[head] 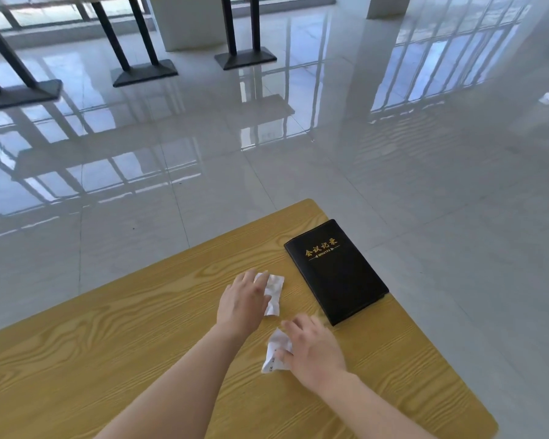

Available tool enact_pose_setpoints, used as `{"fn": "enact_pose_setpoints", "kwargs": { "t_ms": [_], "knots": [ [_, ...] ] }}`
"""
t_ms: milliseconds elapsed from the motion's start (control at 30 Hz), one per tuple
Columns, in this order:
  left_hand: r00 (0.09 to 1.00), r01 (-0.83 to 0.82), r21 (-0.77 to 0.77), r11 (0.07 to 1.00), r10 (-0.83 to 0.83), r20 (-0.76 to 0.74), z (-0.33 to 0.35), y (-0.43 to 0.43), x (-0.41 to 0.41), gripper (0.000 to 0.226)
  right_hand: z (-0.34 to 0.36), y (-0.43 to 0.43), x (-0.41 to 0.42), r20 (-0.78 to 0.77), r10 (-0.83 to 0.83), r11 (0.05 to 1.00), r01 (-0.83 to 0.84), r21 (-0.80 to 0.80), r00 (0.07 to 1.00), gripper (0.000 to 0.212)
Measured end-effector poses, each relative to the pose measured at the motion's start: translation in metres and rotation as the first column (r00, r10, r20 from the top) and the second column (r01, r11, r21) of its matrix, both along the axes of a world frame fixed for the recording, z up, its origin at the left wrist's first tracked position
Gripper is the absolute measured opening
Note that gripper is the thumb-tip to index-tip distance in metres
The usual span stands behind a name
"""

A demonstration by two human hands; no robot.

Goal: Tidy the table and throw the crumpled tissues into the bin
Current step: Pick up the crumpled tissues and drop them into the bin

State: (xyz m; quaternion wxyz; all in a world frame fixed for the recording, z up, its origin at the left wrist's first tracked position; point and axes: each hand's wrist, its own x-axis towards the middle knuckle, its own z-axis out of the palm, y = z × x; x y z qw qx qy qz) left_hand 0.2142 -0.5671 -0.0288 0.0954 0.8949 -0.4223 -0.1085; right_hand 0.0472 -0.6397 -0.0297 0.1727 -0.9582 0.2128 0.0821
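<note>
View: head
Left hand (243,301): relaxed, fingers fairly straight, lying on the far tissue (274,293).
Far tissue: on the table (108,343), toward its far corner, near the notebook (336,270) but apart from it.
Right hand (314,346): blurred; curled fingers and thumb pinch the near tissue (274,354).
Near tissue: on the table, nearer the front edge.
Notebook: black, closed, flat along the right edge.
Floor (425,185): glossy tiles.

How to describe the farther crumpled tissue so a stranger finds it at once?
On the yellow wooden table, find the black notebook at the far corner. Just left of it lies the farther tissue, under the left hand; the other tissue lies nearer, by the right hand.
</note>
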Motion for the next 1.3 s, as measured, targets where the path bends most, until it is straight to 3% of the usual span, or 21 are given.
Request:
{"fn": "enact_pose_setpoints", "kwargs": {
  "t_ms": [133, 433, 733, 1300],
  "knots": [
    [0.997, 0.082, 0.111, 0.990, -0.081, -0.007, -0.009, -0.006, 0.009, 0.050, -0.006, -0.001, 0.006, 0.008, 0.029, 0.999, -0.029, -0.040, 1.000, 0.047],
    [0.997, 0.044, 0.150, 0.988, -0.052, 0.051, -0.014, 0.006, 0.007, 0.006, -0.014, -0.003, 0.004, 0.084, -0.004, 1.000, 0.003, 0.012, 0.996, 0.023],
    [0.997, -0.019, 0.038, 0.999, 0.016, 0.074, -0.005, 0.046, 0.001, 0.020, -0.008, -0.004, -0.005, 0.139, -0.091, 0.994, 0.082, 0.068, 0.986, 0.018],
    [0.996, -0.056, -0.078, 0.995, 0.062, 0.071, 0.039, 0.113, -0.048, 0.019, 0.030, 0.030, -0.028, 0.217, -0.161, 0.987, 0.156, 0.041, 0.963, 0.021]
  ]
}}
